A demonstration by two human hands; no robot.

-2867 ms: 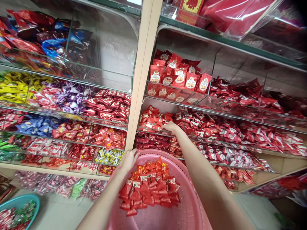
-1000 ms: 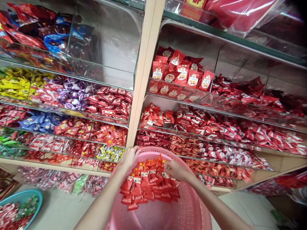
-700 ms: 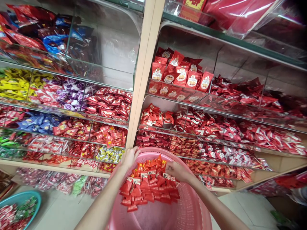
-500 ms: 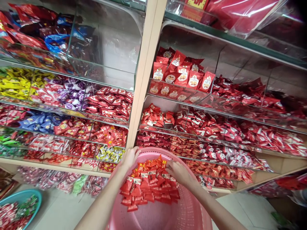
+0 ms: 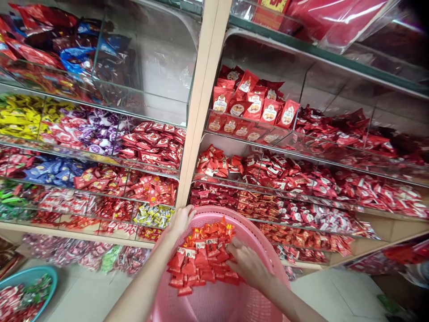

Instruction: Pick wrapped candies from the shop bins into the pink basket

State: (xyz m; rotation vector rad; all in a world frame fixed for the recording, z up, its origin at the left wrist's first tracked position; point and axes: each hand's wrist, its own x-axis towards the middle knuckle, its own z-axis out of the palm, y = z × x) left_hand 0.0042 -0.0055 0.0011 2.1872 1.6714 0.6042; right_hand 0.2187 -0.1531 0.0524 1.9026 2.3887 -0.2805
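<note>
- Packets (image 5: 201, 264), red and orange, are lying heaped in the pink basket (image 5: 217, 212), reaching from near its far edge toward the middle.
- The left hand (image 5: 181, 220) is curling over the basket's far-left edge; a firm hold there is probably countering any tipping as the other hand presses.
- The right hand (image 5: 246, 259) is reaching in over the right edge, its fingers partly bent against the heap; whether they are pinching a packet, I cannot tell.
- Thin wrappers are likely calling for a light touch, fingertips working low and level instead of digging down.
- Loose packets are probably sliding easily over one another, so small, slow strokes are suiting them best.
- Shelves of wrapped sweets (image 5: 214, 163) are standing just beyond the far edge, so low wrists are helping avoid knocks.
</note>
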